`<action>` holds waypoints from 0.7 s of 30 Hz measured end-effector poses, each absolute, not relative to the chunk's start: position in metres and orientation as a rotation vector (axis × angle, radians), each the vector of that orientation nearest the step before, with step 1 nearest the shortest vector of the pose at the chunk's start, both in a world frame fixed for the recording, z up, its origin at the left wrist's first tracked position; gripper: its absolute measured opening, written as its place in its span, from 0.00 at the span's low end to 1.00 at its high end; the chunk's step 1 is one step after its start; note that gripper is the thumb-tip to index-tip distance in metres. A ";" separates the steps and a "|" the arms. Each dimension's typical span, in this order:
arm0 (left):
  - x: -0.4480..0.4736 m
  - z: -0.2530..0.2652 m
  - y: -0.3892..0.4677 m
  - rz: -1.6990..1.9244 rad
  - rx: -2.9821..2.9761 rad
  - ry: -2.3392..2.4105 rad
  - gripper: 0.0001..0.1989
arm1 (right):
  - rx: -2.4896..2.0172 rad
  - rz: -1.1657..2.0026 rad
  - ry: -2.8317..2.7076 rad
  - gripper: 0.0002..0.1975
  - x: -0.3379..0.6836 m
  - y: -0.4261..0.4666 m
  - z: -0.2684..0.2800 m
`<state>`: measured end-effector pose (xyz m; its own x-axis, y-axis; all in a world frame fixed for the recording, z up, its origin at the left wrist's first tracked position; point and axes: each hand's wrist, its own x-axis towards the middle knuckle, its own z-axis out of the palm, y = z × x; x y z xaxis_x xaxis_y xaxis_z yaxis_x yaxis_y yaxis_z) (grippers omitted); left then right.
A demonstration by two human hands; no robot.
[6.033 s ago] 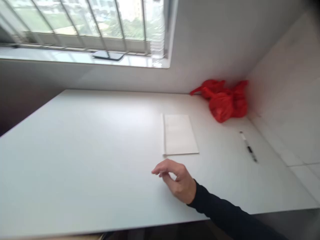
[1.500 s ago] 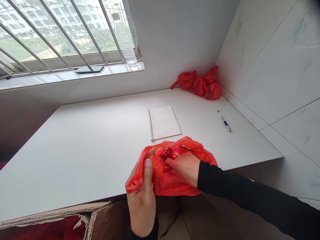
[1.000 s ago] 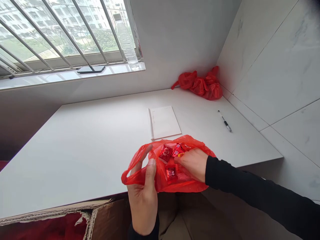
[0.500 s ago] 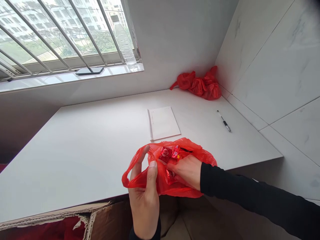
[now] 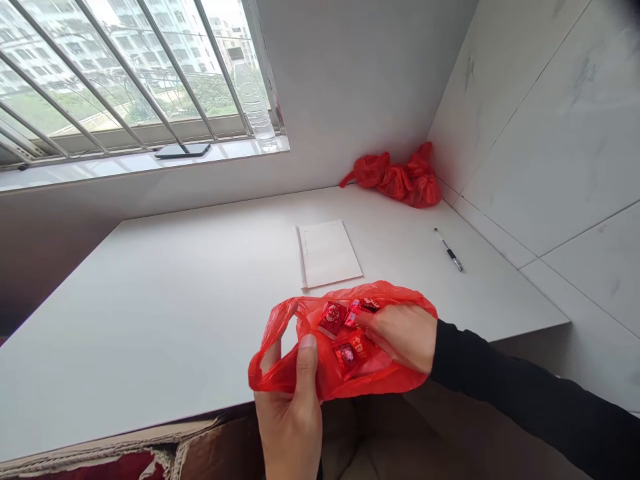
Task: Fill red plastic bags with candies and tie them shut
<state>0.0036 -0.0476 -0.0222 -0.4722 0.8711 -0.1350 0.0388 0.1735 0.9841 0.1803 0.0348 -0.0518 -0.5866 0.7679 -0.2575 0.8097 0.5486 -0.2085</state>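
My left hand (image 5: 295, 413) grips a red plastic bag (image 5: 400, 377) at its left side, thumb on the near edge and other fingers behind the thin plastic. The bag's mouth gapes above the table's front edge. Several small red wrapped candies show inside, among them one candy (image 5: 332, 316) with a round emblem and another candy (image 5: 348, 355) nearer me. My right hand (image 5: 403, 330) reaches into the bag from the right. Its fingers are curled closed beside a shiny pink-red candy (image 5: 354, 311); the fingertips are partly hidden, so what they hold cannot be made out.
On the white table (image 5: 190, 287) lie a notebook (image 5: 330, 253), a pen (image 5: 449, 251) and crumpled red bags (image 5: 400, 179) by the wall. A phone (image 5: 183, 151) and a clear bottle (image 5: 257, 107) are on the windowsill. Below the near edge stands a cardboard box (image 5: 215, 447).
My right hand has shifted right and slightly upward inside the bag, uncovering more of the nearer candy. My left hand keeps its hold. The whole view has tilted slightly.
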 end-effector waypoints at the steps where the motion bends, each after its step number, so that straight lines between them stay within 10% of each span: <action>1: 0.004 -0.022 -0.048 1.386 0.882 1.710 0.24 | 1.399 -0.434 2.613 0.09 0.181 0.036 -0.051; 21: 0.015 0.017 -0.055 1.421 1.201 1.765 0.25 | 1.750 -0.365 2.951 0.12 0.232 0.022 -0.014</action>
